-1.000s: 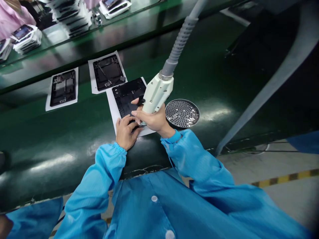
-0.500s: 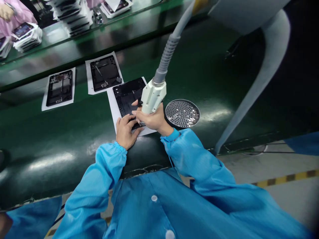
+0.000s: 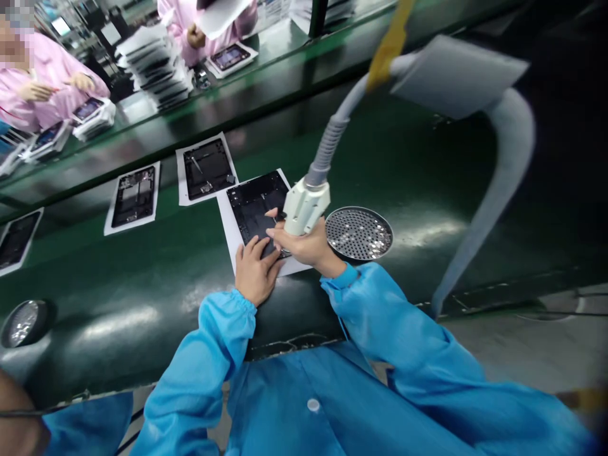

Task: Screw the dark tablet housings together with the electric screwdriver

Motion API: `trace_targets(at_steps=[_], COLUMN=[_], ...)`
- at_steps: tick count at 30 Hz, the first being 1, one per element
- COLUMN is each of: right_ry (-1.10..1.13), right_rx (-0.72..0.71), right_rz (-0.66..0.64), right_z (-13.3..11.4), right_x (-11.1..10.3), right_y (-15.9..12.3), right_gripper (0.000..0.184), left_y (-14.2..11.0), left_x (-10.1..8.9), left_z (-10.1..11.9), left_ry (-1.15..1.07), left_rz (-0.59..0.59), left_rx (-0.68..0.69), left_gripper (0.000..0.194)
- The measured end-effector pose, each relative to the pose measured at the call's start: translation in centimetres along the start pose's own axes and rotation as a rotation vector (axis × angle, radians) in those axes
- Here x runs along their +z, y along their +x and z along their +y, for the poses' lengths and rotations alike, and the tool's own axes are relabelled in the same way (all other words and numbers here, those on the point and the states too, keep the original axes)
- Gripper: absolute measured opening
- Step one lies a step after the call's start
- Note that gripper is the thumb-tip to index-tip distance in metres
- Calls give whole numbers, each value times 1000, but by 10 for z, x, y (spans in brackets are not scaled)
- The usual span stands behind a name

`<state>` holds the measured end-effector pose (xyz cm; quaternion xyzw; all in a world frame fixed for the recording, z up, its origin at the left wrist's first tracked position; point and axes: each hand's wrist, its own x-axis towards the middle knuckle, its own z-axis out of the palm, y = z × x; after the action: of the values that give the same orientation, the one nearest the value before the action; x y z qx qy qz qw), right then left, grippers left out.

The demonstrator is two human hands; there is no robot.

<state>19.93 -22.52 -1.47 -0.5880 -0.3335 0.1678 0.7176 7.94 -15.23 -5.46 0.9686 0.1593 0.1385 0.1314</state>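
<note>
My right hand (image 3: 306, 246) is wrapped round a white power screwdriver (image 3: 306, 206) that hangs from a grey ribbed hose (image 3: 327, 149). Its tip stands on the near end of a black tablet frame (image 3: 256, 202), which lies on a white sheet (image 3: 228, 225) on the green belt. My left hand (image 3: 254, 269) lies on the frame's near corner with fingers stretched flat, beside the tool tip. A round perforated metal dish (image 3: 361, 233) with small screws sits just right of my right hand.
Two more black frames on white sheets (image 3: 206, 168) (image 3: 134, 196) lie further left on the belt (image 3: 118, 304), with another at the left edge (image 3: 16, 237). People in pink coats (image 3: 42, 76) work at the far bench among stacked trays (image 3: 156, 63). A round dish (image 3: 23, 322) sits near left.
My head has tilted up, so everything sits lower in view and the far workers show. Both hands stay on the frame with the screwdriver in place.
</note>
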Motion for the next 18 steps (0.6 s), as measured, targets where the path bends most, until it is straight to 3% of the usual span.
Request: trace_targets(at_steps=[7, 9, 11, 13, 14, 16, 18], right_ry=[3, -5, -4, 5, 8, -1, -13], right_rx=[-8, -19, -22, -21, -22, -19, -16], right_rz=[119, 138, 142, 128, 119, 102, 84], right_z=[-13, -15, -16, -18, -19, -22, -25], right_x=[-26, -29, -30, -29, -28, -27, -26], right_y=[3, 2, 1, -1, -2, -4, -6], right_gripper=[20, 19, 20, 23, 24, 25, 25], left_y=[-24, -24, -18, -9, -4, 2, 4], left_x=[-9, -21, -34, -46, -50, -53, -52], left_z=[-7, -15, -24, -32, -36, -42, -49], left_ry=[13, -25, -2, 51, 57, 3, -138], left_rz=[49, 108, 142, 61, -11, -133, -159], left_rx=[90, -51, -357, -645, -727, -746, -661], left_gripper=[25, 26, 33, 45, 46, 39, 33])
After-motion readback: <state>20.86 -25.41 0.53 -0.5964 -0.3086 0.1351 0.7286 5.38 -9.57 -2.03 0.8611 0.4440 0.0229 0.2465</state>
